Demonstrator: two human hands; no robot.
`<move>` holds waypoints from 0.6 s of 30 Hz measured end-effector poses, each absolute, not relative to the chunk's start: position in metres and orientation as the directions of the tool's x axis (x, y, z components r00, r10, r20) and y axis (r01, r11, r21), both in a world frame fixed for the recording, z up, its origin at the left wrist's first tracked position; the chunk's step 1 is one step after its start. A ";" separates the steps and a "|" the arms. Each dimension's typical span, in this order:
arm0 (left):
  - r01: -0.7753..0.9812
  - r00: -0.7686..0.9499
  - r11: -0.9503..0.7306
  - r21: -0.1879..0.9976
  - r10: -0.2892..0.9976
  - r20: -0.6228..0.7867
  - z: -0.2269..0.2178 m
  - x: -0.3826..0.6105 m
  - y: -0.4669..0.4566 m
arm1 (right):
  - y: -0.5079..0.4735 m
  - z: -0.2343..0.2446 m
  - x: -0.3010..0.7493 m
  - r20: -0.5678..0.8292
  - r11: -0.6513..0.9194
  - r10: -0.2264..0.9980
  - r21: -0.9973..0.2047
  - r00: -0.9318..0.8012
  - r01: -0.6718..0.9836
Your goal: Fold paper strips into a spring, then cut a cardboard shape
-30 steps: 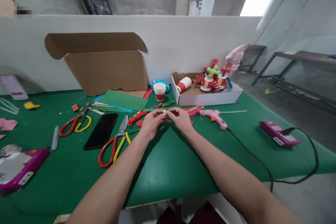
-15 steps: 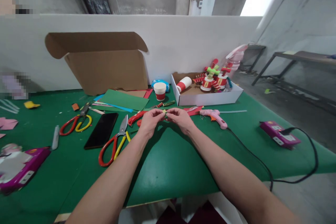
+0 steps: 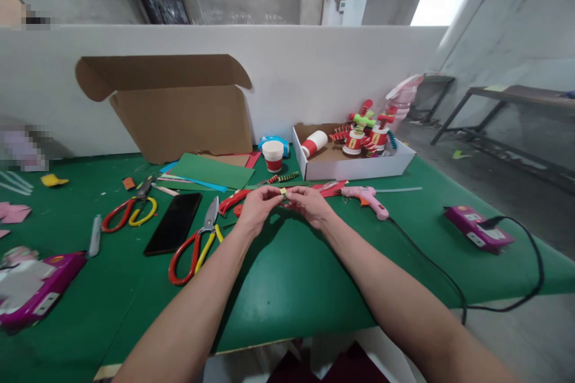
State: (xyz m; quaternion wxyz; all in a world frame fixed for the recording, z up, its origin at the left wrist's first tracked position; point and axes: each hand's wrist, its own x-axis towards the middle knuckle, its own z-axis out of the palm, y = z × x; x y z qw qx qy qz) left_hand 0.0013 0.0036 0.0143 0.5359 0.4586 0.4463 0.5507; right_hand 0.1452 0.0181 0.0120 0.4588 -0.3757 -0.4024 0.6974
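Both my hands meet over the middle of the green table. My left hand and my right hand pinch a small yellowish folded paper piece between their fingertips, just above the table. A red-handled cutter lies right beside my left hand. Large scissors with red and yellow handles lie to the left of my left forearm. A pink glue gun rests to the right of my right hand.
A black phone and a second pair of scissors lie at the left. Behind stand an open cardboard box, coloured paper sheets, a paper cup and a white box of finished crafts. A black cable runs to a purple device.
My hands stay together on the small paper piece, with only slight finger movement; they sit a little closer and lower than a second ago.
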 end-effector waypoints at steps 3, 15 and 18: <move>-0.189 -0.013 -0.015 0.982 1.000 0.013 0.014 0.001 0.004 | 0.018 0.012 0.145 -0.163 -0.267 0.940 -0.899 -0.300 -0.347; -0.207 -0.047 -0.007 0.978 0.999 -0.003 0.010 0.003 0.004 | 0.021 0.006 0.144 -0.157 -0.216 0.970 -0.910 -0.188 -0.354; -0.224 -0.049 -0.009 0.974 0.999 -0.002 0.011 0.005 0.002 | 0.021 0.014 0.147 -0.137 -0.149 0.989 -0.936 -0.058 -0.319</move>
